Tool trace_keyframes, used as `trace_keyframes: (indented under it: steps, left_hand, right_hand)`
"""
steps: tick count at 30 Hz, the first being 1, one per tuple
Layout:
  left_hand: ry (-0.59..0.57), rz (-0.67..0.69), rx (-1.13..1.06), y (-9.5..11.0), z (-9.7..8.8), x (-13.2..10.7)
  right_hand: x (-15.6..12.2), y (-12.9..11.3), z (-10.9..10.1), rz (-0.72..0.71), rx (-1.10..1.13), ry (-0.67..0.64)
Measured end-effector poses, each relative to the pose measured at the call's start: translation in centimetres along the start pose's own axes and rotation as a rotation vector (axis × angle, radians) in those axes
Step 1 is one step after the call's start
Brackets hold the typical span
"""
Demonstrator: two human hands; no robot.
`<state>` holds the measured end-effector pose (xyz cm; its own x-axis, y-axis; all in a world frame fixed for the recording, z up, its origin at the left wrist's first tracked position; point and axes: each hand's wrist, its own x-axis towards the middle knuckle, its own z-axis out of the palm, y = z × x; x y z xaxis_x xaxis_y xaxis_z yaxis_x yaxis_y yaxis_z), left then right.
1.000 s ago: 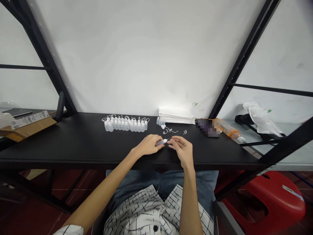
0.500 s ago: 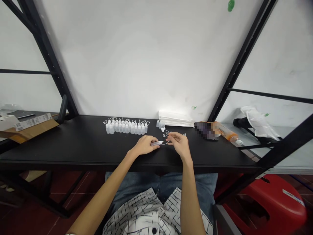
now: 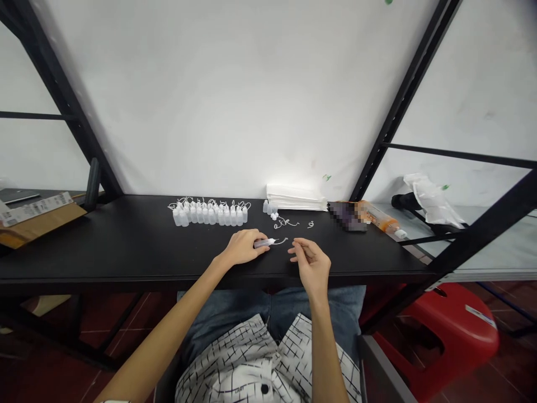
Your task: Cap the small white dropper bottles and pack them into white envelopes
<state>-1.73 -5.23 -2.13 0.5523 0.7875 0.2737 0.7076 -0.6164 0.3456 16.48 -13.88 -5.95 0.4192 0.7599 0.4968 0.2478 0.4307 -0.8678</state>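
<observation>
My left hand (image 3: 244,247) is closed round a small translucent squeeze bottle (image 3: 262,243) lying on its side, its white tip pointing right. From that tip a thin white string-like strand (image 3: 281,242) trails toward my right hand (image 3: 311,259). The right hand hovers just past the strand's end, fingers apart and a small gap between them, with nothing visible in it. Behind the hands lie a few curly white strands (image 3: 286,223) and small white caps (image 3: 274,215). Two similar bottles (image 3: 269,207) stand by the caps.
Rows of small bottles with looped strands (image 3: 210,215) stand at the back left of the black table (image 3: 138,246). White flat packets (image 3: 296,197) are stacked against the wall. An orange-labelled bottle (image 3: 381,220) lies at right, a cardboard box (image 3: 42,218) at left. A red stool (image 3: 453,330) is below.
My right hand has drawn back from the strand at the bottle's tip, moving right and down. The left hand keeps hold of the bottle. The whole view has shifted slightly.
</observation>
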Motion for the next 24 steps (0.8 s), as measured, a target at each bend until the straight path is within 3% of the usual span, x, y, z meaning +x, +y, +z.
trace_keyframes:
  steps: [5, 12, 15, 20, 24]
  left_hand:
    - [-0.015, -0.001, -0.022, 0.0, -0.2, 0.1]
    - [-0.001, 0.025, -0.035, -0.4, 0.0, 0.2]
    - [0.012, 0.011, -0.072, -0.7, -0.1, 0.3]
    - [0.034, -0.011, -0.125, -1.4, -0.9, 0.3]
    - [0.018, -0.049, -0.074, -1.6, -1.1, 0.4]
  right_hand:
    - [-0.4, -0.2, -0.9, -0.046, -0.096, -0.031]
    - [6.0, -0.8, 1.4, -0.134, -0.241, -0.148]
    - [7.9, -1.9, 2.9, -0.223, -0.428, -0.17]
    - [10.2, -2.4, 4.1, -0.236, -0.654, -0.379]
    - [11.3, -0.9, 3.9, -0.098, -0.455, -0.587]
